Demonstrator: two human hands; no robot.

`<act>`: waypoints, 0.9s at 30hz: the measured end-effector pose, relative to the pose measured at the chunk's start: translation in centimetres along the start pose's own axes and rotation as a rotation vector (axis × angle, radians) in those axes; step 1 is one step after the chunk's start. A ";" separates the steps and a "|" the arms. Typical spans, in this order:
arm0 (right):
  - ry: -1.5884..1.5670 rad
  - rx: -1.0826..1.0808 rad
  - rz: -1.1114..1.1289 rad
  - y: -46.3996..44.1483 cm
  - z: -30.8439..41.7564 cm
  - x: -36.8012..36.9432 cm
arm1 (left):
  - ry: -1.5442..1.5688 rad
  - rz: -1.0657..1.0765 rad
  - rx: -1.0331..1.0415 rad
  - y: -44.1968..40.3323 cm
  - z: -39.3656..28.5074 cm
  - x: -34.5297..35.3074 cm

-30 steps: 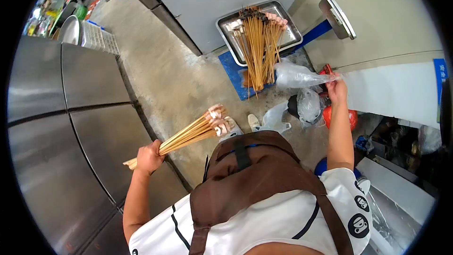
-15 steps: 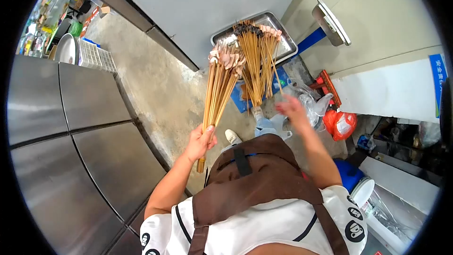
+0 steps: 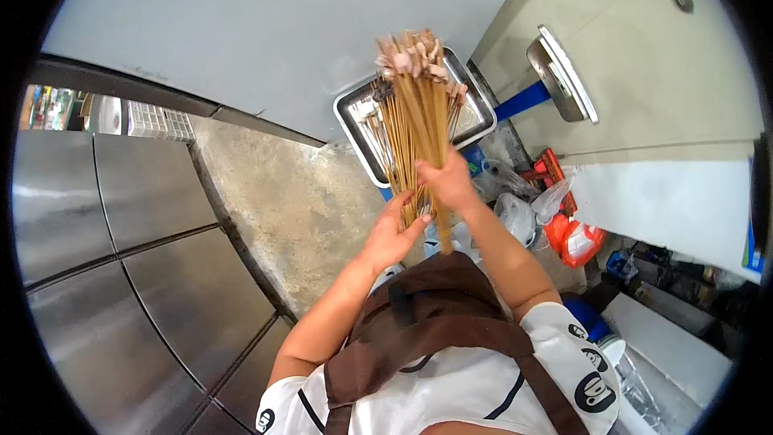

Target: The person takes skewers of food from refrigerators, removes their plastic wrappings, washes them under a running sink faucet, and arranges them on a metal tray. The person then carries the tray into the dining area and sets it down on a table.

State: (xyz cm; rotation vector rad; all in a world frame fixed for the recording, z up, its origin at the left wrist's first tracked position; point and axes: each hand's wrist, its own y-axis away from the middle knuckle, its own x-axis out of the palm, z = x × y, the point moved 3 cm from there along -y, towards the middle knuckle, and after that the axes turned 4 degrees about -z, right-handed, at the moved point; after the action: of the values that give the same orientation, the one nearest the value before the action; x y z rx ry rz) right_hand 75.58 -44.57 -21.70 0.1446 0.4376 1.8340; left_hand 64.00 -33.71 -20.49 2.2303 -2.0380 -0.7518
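My right hand (image 3: 447, 181) is closed round a thick bundle of bamboo skewers (image 3: 427, 109) with pale meat pieces at the top, held above the tray. Below and left of it, my left hand (image 3: 394, 229) has its thumb and fingers about the lower ends of other skewers (image 3: 393, 141), which lean on the tray with dark food at their tips. The metal tray (image 3: 354, 149) is partly covered by both bundles. Some pale-tipped skewers show at the right behind the raised bundle.
Steel cabinet doors (image 3: 153, 193) stand to the left, beside bare concrete floor (image 3: 258, 201). At the right are a blue post with a metal head (image 3: 555, 72), clear plastic bags (image 3: 515, 217), a red bag (image 3: 580, 243) and a white panel (image 3: 660, 197).
The pale-meat bundle has passed from my left hand to my right and moved over the tray. My left hand has shifted right to the lower ends of the tray skewers.
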 end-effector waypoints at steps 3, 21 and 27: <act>0.237 -0.016 -0.162 -6.2 -3.0 -6.0 | 0.089 -0.156 -0.137 -2.8 4.0 -0.3; 0.806 -0.483 -0.324 -21.9 -10.0 -12.6 | 0.087 -0.509 -0.563 -16.0 19.1 -1.5; 0.566 -0.055 -0.312 -25.9 -12.1 -13.2 | 0.173 -0.583 -0.541 -17.0 21.1 -1.7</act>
State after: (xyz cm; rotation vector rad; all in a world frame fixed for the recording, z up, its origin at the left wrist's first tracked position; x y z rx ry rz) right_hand 99.06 -53.42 -40.79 -0.4686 0.7548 1.5557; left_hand 72.11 -23.44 -44.26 2.4201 -0.9374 -0.9498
